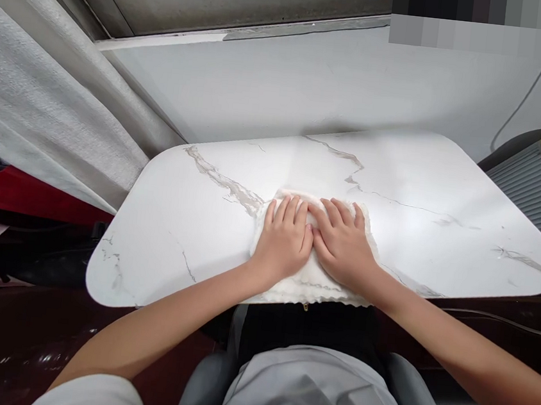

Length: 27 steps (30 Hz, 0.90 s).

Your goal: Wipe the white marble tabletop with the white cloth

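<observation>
Seen through the head camera I was monitoring, both hands lay palm-down on a white towel (312, 285) folded into a small pad at the near edge of the marble-patterned table (446, 182), right in front of the seated person. The left hand (283, 241) and the right hand (344, 244) sat side by side, thumbs touching, fingers stretched out and pointing away from the body. Neither was gripping; both were spread flat and bearing down on the cloth. I judged the step in hand to be pressing and smoothing the folded towel, with its wavy hem lying along the table's rim, possibly just past it. From that pose, any fresh move of the cloth would have called for easing the pressure and curling the fingers to pinch an edge or corner, since flat palms could only slide it. A pale curtain (43, 108) hung at the left, and a grey ribbed unit (537, 192) stood beside the table at the right.
</observation>
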Each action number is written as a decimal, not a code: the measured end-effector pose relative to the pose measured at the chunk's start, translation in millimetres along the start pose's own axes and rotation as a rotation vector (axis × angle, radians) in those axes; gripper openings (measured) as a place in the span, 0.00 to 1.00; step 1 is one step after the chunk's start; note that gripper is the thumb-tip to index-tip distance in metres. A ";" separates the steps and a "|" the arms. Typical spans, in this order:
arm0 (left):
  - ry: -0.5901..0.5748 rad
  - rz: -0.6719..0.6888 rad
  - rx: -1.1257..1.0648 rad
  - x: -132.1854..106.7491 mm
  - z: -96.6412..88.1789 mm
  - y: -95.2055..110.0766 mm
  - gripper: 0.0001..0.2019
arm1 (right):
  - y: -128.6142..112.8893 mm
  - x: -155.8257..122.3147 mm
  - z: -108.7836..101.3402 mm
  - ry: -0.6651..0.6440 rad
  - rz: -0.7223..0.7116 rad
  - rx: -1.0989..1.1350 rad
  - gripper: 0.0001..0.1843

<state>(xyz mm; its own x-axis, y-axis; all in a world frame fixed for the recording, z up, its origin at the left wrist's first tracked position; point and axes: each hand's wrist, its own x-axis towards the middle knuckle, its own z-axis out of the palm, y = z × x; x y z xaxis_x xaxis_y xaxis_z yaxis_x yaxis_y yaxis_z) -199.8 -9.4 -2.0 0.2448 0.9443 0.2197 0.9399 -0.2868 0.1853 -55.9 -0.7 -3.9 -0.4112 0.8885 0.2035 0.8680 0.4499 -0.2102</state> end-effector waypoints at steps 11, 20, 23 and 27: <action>0.085 -0.082 -0.080 88.4 13.4 -37.5 0.20 | 26.1 96.4 11.6 0.001 0.043 0.087 0.26; 0.132 -0.104 -0.116 153.8 19.7 -72.4 0.19 | 42.8 171.4 27.5 0.017 0.057 0.106 0.26; 0.141 -0.115 -0.102 169.2 22.7 -79.6 0.18 | 47.0 185.7 30.3 0.031 0.063 0.115 0.25; 0.120 -0.092 -0.087 186.7 25.6 -87.2 0.18 | 51.8 199.6 33.4 0.052 0.092 0.115 0.25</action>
<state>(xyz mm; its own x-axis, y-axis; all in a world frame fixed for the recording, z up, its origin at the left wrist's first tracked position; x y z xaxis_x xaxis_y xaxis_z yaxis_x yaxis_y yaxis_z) -229.9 196.1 -1.7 0.1233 0.9427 0.3100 0.9316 -0.2176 0.2911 -102.3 202.9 -6.1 -0.3136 0.9220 0.2269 0.8627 0.3765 -0.3375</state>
